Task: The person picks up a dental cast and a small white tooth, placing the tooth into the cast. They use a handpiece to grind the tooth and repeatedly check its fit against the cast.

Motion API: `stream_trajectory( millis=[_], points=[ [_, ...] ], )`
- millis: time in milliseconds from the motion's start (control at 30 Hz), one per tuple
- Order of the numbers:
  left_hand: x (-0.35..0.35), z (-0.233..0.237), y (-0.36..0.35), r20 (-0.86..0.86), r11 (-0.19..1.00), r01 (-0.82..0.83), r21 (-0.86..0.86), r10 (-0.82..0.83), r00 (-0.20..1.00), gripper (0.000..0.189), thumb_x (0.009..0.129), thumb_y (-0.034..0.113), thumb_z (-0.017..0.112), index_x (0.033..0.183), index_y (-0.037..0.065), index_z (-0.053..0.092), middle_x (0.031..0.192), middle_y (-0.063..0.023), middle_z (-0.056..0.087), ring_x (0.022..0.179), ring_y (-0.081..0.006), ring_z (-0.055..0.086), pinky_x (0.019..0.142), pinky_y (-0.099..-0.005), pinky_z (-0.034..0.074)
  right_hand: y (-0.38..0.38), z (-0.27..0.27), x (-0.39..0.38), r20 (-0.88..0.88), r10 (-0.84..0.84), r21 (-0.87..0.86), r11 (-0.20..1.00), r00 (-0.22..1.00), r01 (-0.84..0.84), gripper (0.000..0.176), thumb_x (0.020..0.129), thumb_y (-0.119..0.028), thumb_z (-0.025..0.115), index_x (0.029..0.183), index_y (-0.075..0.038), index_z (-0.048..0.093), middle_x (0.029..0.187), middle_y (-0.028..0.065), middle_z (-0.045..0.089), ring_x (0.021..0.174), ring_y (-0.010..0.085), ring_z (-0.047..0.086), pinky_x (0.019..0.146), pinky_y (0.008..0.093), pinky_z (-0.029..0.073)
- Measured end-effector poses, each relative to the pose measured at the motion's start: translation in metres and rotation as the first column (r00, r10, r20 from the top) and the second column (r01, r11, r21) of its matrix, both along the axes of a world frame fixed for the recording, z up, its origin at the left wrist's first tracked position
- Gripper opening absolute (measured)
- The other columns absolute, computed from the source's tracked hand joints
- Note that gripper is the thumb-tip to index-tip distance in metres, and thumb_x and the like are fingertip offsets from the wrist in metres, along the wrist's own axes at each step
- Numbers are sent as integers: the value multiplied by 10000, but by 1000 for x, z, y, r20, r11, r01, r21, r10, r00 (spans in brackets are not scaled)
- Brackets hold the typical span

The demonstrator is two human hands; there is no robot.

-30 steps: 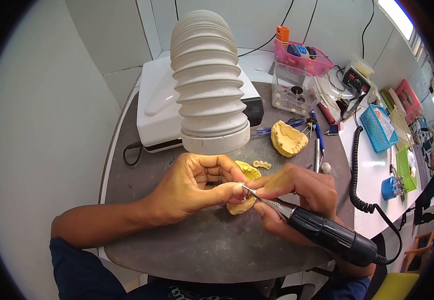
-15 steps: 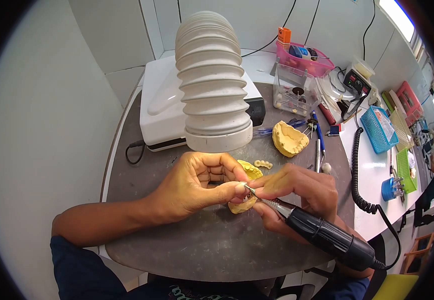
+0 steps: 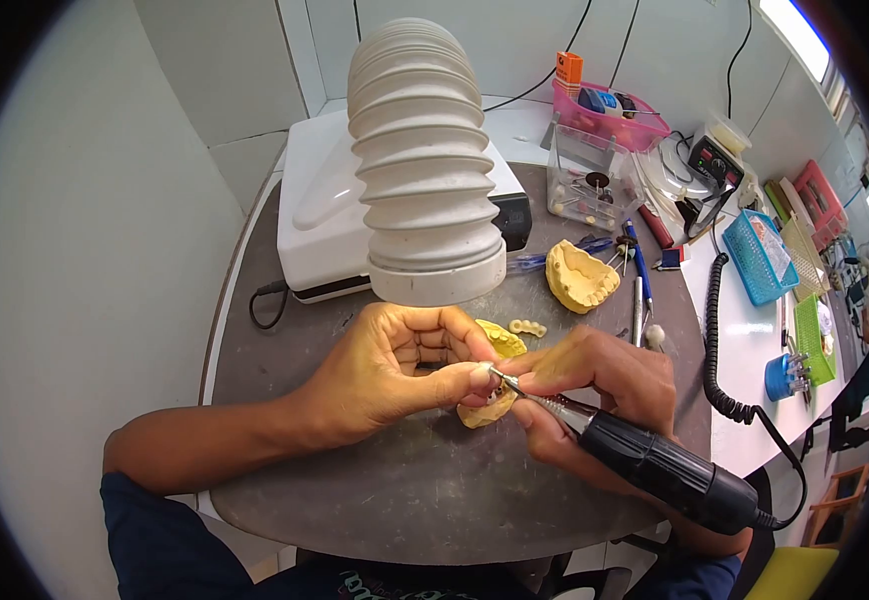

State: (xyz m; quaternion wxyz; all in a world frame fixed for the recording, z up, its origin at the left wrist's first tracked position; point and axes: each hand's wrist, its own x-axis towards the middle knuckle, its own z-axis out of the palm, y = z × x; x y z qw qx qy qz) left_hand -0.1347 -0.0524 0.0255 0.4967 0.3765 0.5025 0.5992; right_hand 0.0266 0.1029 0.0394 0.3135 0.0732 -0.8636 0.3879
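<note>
My right hand (image 3: 595, 385) is closed around a black and silver rotary handpiece (image 3: 655, 470), its tip pointing up and left. My left hand (image 3: 415, 365) is closed in a pinch at that tip; the small piece between its thumb and fingers is mostly hidden. Under both hands lies a yellow dental cast (image 3: 490, 410), partly covered by the fingers. Just behind it rests a cream-coloured dental bridge (image 3: 528, 327). A second dental cast (image 3: 582, 277) sits farther back to the right.
A ribbed white suction hose (image 3: 425, 170) hangs right above my hands, before a white machine (image 3: 320, 235). Pens (image 3: 638, 265) and a clear bin (image 3: 590, 185) stand back right. The handpiece's coiled black cord (image 3: 715, 350) runs down the right side, near a blue basket (image 3: 760, 258).
The handpiece body has shifted slightly right and its tip has moved a little against the piece in my left hand. My left hand stays almost still.
</note>
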Motion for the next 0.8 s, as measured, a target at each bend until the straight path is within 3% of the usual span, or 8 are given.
stream_trajectory(
  millis=[200,367,600,667,800],
  points=[
    [0,0,0,8,1000,8,-1,-8,1000,150,908,54,684,1014,-4,596,964,-91,680,882,-125,680,809,-268,581,0,-1,1,9,-1,-31,1000,1000,1,199,714,-44,789,858,-10,656,806,120,704,725,219,736,644,284,577],
    [0,-1,0,5,1000,5,16,-5,1000,146,908,45,680,1016,-5,595,976,-96,678,890,-131,680,812,-271,581,2,-4,1,44,29,-154,988,999,-22,207,717,-50,791,878,-7,667,834,124,718,736,210,739,651,278,581],
    [0,-1,0,1,1000,4,14,-4,1000,151,909,54,681,1021,0,595,978,-83,662,897,-122,671,817,-261,573,1,-5,-2,-51,12,2,1000,999,-12,197,730,-66,790,875,-12,669,816,117,715,729,197,737,650,278,583],
    [0,-1,0,-18,1000,1,21,-1,1000,154,909,57,682,1024,2,595,983,-79,658,904,-121,669,818,-261,572,-1,-6,0,26,-33,-100,994,999,35,193,729,-66,788,871,-11,671,808,117,714,734,199,737,644,280,582],
    [0,0,0,28,1000,-13,9,12,1000,157,913,55,679,1032,2,592,1000,-82,657,925,-123,667,830,-266,576,-1,0,2,72,-16,-133,991,997,26,191,731,-58,785,873,-4,670,822,121,717,743,189,737,663,276,587]
  ],
)
